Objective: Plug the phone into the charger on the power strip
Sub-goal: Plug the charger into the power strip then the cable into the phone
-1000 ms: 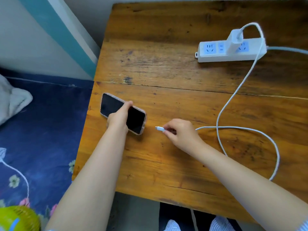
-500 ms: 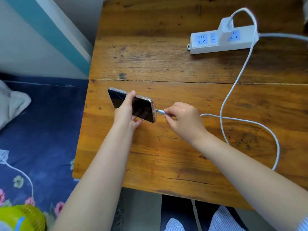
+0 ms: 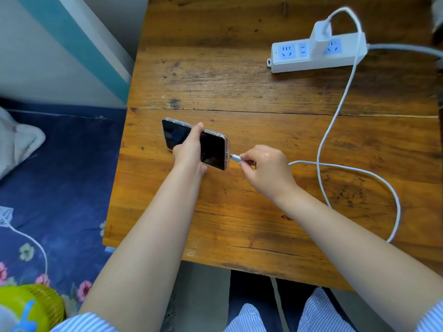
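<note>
A dark-screened phone (image 3: 213, 149) in a clear case is tilted up on its long edge above the wooden table (image 3: 239, 80). My left hand (image 3: 189, 152) grips it across the middle. My right hand (image 3: 266, 167) pinches the white plug (image 3: 235, 157) of the charging cable (image 3: 335, 116), whose metal tip touches the phone's right end. The cable loops over the table and runs up to the white charger (image 3: 320, 37) plugged into the white power strip (image 3: 318, 52) at the back right.
The power strip's grey cord (image 3: 407, 47) leaves to the right. A bed with a dark blue flowered sheet (image 3: 60, 176) lies left of the table. A yellow-green fan (image 3: 31, 307) sits at the bottom left. The table's front edge is close to my lap.
My left hand lifted the phone from flat on the table onto its edge. My right hand carried the plug left until its tip met the phone's end.
</note>
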